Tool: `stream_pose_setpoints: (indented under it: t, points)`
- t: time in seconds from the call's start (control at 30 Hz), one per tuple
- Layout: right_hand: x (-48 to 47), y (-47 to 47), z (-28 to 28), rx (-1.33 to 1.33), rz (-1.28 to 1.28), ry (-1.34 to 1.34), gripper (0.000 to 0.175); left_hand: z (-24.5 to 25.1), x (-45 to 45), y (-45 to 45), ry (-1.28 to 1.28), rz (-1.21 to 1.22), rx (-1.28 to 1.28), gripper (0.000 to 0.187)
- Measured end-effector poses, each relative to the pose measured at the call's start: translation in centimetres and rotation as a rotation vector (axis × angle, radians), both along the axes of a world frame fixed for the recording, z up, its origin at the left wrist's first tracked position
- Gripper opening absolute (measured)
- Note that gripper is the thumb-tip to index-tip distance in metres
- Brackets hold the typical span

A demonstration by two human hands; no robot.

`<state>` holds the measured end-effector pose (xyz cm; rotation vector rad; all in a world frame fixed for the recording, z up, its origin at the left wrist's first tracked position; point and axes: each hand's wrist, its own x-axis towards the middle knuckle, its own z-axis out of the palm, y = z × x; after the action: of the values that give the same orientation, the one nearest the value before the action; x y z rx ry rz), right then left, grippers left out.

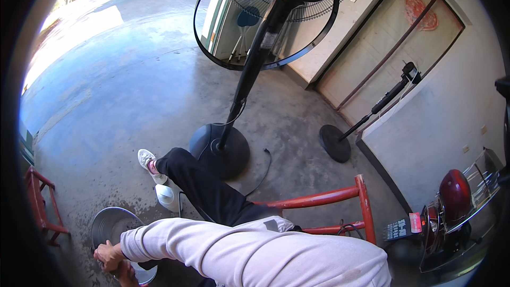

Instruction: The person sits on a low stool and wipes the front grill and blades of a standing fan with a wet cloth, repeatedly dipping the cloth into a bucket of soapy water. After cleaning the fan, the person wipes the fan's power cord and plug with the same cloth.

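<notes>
My right hand (106,254), at the end of a long pale sleeve, is over the grey metal bucket (99,227) at the lower left. Just below it, my left hand (128,274) is close against it, partly cut off by the picture's edge. The hands' fingers are bunched together, and whatever may be between them is hidden. My sleeve and hands cover much of the bucket. A white plastic jug-like container (167,197) is on the wet floor, between the bucket and my foot in a white shoe (148,159).
A black pedestal fan (259,48) with its front guard off stands ahead, its base (219,151) beside my leg. A headless fan stand (334,143) is near the wall. Red wooden chair rails (318,198), a red stool (44,203) and a motorbike (454,203) flank me.
</notes>
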<state>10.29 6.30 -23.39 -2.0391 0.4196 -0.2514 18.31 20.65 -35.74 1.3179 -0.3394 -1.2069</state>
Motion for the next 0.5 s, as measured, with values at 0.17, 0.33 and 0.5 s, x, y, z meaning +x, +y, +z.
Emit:
stream_pose_setpoints:
  t: [0.17,0.33,0.5]
  points:
    - [-0.6,0.4,-0.6,-0.090,-0.187,0.158,0.024,-3.1,-0.1,-1.5,-0.333,0.033,0.288,0.017]
    - [-0.2,1.4,-2.1,-0.057,-0.333,0.280,0.016,-8.5,-0.7,-2.7,-0.918,0.243,0.099,0.042]
    - [-0.7,0.6,-2.0,-0.027,-0.327,0.258,0.027,-4.4,-3.3,-3.0,-0.889,0.297,0.117,0.044]
